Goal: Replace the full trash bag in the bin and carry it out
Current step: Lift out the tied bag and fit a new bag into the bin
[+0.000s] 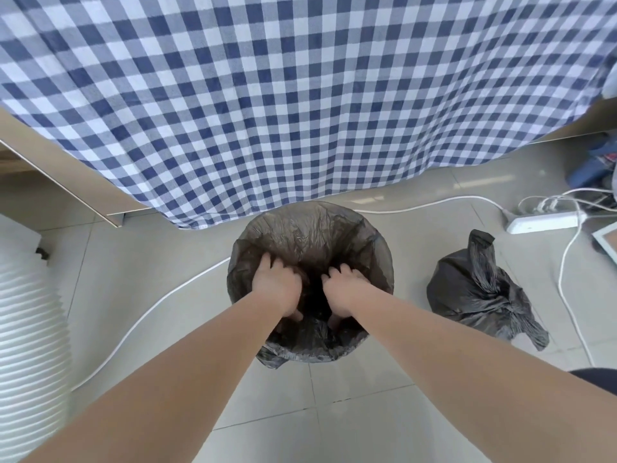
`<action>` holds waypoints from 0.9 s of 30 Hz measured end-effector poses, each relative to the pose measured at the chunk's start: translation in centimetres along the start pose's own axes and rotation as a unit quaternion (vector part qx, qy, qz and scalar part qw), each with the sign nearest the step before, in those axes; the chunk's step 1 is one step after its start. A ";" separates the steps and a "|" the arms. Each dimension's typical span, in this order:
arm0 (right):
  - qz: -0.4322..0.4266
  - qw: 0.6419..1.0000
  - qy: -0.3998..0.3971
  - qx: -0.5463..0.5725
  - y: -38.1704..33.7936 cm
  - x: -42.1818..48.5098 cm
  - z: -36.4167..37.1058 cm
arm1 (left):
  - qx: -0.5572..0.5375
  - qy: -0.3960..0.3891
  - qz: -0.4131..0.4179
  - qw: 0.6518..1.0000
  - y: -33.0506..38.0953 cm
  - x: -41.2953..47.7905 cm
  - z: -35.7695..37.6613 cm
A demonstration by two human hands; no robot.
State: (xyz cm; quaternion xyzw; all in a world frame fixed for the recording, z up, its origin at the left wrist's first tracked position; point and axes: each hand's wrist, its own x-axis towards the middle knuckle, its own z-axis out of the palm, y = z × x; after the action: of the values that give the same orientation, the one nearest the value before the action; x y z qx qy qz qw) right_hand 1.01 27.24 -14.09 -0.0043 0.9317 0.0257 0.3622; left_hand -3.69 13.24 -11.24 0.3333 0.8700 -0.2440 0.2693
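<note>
Both hands inside the upright lined bin (233, 272), its mouth facing up.
White cable (167, 295) trails left; left hand (277, 285) and right hand (345, 290) reach into the liner (310, 235), fingertips hidden, grip unclear; tied full bag (474, 289) sits right, knot up, near a power strip (542, 223).

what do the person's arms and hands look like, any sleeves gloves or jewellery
The left forearm and right forearm are uncovered, with no sleeve in view. The left hand and right hand wear no gloves. No watch, bracelet or ring shows, though some fingertips are out of sight. A dark piece of clothing shows at the right edge.
</note>
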 end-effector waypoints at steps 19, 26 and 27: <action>-0.039 0.999 0.022 -0.023 -0.2 -1.0 -1.2 | 0.038 0.045 0.022 0.998 -1.0 -1.0 1.0; -0.014 0.998 -0.023 -0.048 -0.3 -0.1 0.3 | -0.014 0.091 0.063 0.994 0.9 0.1 1.2; 0.002 0.997 -0.035 -0.068 -0.1 0.0 0.7 | -0.014 0.053 0.040 0.998 0.8 0.4 1.7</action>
State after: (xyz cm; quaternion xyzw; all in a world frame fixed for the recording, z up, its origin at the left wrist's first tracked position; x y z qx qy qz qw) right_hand 1.51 27.22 -14.59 -0.0262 0.9146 0.0897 0.3934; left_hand -2.82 12.92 -12.97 0.3767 0.8723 -0.2027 0.2369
